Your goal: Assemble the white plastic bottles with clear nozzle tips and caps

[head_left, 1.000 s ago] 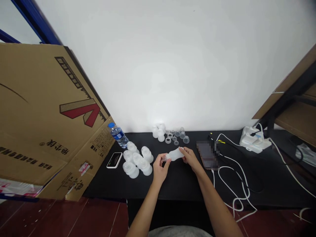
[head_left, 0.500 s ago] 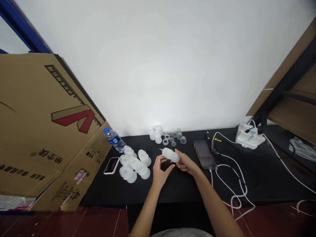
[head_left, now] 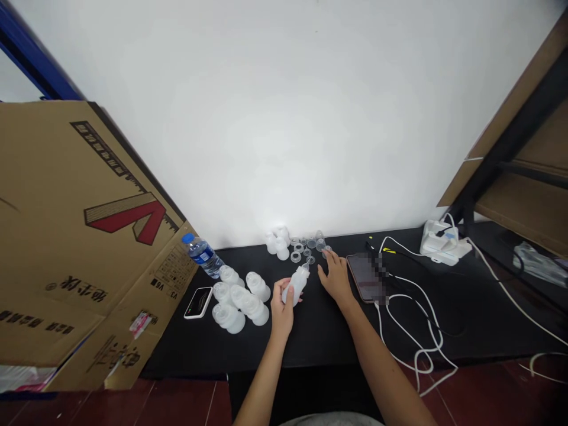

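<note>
My left hand (head_left: pixel 281 310) is wrapped round a white baby bottle (head_left: pixel 293 286), which is tilted with its clear teat (head_left: pixel 306 266) pointing up and to the right. Over to the right, my right hand (head_left: pixel 336 277) reaches forward, thumb and fingers apart. Its fingertips are at a clear domed cap (head_left: pixel 327 251); whether they touch it I cannot tell. Other clear caps (head_left: pixel 319 236) and several rings (head_left: pixel 296 257) lie just beyond. Several white bottles with clear tops (head_left: pixel 239 294) stand in a group left of my left hand.
Small white bottles (head_left: pixel 278 244) stand by the wall. On the left are a water bottle (head_left: pixel 204 255), a white device (head_left: pixel 198 302) and a large cardboard box (head_left: pixel 89 248). A phone (head_left: pixel 361 275), white cables (head_left: pixel 417 331) and a power strip (head_left: pixel 440 241) occupy the right.
My right hand has let go of the baby bottle and moved forward to the clear caps. My left hand now holds the bottle alone, with its teat turned to the right.
</note>
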Demonstrator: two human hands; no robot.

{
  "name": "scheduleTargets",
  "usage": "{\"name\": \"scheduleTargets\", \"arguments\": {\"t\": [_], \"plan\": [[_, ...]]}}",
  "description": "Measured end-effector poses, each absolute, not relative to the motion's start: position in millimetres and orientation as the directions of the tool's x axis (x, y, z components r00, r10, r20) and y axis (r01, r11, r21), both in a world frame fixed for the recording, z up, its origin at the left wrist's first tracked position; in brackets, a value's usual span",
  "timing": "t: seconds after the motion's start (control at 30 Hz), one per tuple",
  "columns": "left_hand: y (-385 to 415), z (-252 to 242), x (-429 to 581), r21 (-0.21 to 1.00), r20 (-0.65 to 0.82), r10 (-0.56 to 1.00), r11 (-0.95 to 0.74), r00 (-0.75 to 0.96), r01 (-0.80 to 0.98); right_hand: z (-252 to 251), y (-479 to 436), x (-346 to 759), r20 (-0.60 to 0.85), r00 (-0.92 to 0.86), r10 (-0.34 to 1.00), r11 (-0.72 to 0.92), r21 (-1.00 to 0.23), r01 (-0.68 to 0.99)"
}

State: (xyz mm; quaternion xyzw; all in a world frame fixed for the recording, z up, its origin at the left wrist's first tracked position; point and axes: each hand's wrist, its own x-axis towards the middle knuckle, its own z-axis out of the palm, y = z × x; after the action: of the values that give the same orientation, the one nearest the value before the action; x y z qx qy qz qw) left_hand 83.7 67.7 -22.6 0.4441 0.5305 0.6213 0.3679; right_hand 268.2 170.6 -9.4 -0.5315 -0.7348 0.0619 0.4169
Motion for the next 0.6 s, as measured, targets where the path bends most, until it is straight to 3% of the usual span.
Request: {"name": "scheduleTargets", "arguments": {"t": [0.13,0.37,0.43,0.5,0.6], "plan": [[68.7,-20.2,85.0,0.986,0.148,0.916,-0.166,-0.373,-0.016,-9.4,172.6,262.4,0.536,-0.106,0.838,0.382,-0.436,0.815],[69.5,-22.2,81.1,0.991,0.118,0.894,-0.13,-0.432,0.001,-9.7,158.4,269.9,0.583,-0.062,0.81,0.423,-0.507,0.751],[70.5,-25.6,79.5,0.991,0.135,0.881,-0.125,-0.454,0.052,-14.2,158.7,271.9,0.547,-0.087,0.833,0.445,-0.568,0.692],[71.8,-28.9,78.4,0.985,0.172,0.863,-0.141,-0.474,0.099,-17.8,160.7,272.0,0.477,-0.059,0.877,0.422,-0.705,0.57],[73.4,-31.6,77.5,0.978,0.206,0.849,-0.172,-0.486,0.114,-19.4,165.0,271.8,0.31,0.075,0.948,0.273,-0.911,0.309]]}}
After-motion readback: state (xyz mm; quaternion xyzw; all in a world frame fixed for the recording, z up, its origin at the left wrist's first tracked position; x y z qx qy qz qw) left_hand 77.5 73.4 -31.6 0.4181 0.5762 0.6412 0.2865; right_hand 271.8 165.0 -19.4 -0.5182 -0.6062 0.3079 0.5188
